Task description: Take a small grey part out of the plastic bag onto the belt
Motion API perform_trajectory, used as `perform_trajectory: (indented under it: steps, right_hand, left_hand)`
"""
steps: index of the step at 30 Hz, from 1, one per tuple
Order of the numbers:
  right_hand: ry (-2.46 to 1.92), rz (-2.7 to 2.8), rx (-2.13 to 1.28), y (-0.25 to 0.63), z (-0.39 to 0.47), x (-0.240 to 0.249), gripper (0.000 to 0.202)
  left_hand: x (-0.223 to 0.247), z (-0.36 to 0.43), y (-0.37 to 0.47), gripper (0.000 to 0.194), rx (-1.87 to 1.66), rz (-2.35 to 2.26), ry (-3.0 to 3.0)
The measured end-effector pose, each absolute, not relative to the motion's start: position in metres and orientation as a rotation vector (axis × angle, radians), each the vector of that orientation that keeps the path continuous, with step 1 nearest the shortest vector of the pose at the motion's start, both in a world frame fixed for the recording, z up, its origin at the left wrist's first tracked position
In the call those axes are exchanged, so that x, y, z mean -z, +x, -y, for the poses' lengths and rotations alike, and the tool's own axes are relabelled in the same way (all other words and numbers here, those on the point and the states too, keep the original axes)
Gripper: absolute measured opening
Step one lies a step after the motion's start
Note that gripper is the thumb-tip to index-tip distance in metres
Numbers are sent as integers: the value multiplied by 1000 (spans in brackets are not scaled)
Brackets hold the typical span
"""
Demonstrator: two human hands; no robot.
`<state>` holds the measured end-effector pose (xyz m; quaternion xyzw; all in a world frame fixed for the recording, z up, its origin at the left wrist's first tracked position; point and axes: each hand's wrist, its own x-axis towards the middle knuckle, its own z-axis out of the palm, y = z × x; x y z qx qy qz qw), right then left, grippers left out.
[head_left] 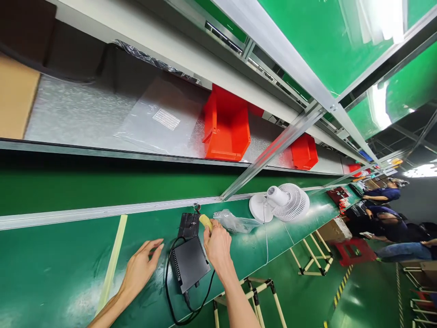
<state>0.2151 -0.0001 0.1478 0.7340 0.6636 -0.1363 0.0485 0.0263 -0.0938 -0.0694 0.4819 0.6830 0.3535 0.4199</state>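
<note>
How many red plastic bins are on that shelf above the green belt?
3: a big red bin near the middle, a second further right, a third far off, partly hidden.

We've got a long green conveyor belt (61, 269) here, carrying a black boxy power adapter (190, 263), a crumpled clear plastic bag (235, 222) and a white round desk fan (282, 202).

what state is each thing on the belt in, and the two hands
left hand: open, flat on the green belt, holding nothing
right hand: shut on a small yellow piece
black box: lying flat, cable attached
white fan: tipped on its side
clear bag: crumpled, lying flat
red bins: on the shelf
</note>
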Motion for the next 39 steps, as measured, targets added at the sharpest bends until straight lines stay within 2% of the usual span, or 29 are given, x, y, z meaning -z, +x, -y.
perform_trajectory:
  steps: [8, 17, 25, 29, 33, 37, 39]
  right_hand:
    - [2150, -1952, 338, 187, -41, -134, 31]
    - [2192, -1942, 463, 172, -58, -113, 37]
    - [2328, -2029, 726, 185, -29, -114, 73]
    - [2514, -1994, 842, 209, 22, -118, 70]
    - [2598, -1799, 1148, 236, 87, -101, 62]
    - [2557, -1644, 1597, 239, 124, -78, 48]
    - [2499, -1597, 1817, 234, 130, -73, 47]
  left_hand:
    - [78, 167, -11, 45, -845, -1810, 1080]
    - [81, 211, -18, 45, -797, -1800, 1033]
    - [59, 232, 20, 43, -738, -1581, 1021]
    - [38, 243, 61, 37, -727, -1342, 1078]
    - [30, 251, 93, 42, -698, -1211, 1068]
    - [25, 253, 112, 66, -660, -1149, 1040]
    - [22, 250, 113, 67, -651, -1105, 1023]
